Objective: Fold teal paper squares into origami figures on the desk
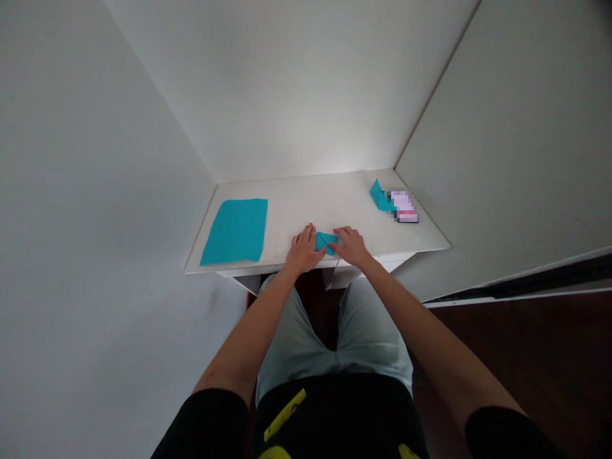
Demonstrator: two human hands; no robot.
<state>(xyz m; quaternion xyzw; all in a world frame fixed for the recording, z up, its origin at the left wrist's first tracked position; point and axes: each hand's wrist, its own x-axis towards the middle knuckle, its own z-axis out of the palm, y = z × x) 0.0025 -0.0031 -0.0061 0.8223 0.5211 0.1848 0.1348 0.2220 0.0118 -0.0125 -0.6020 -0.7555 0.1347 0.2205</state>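
Note:
A small folded piece of teal paper (325,242) lies near the front edge of the white desk, with crease lines across its face. My left hand (303,250) rests flat along its left side, fingers stretched away from me and the thumb at the paper's lower edge. On the other side, my right hand (352,246) touches the paper's right end, its index finger and thumb apart. The parts of the paper under my fingers are hidden.
A larger flat teal sheet (236,231) lies on the desk (310,194) at the left. At the back right, a folded teal paper shape (380,196) stands against a phone (404,206), whose screen is blurred. White walls enclose the desk on three sides.

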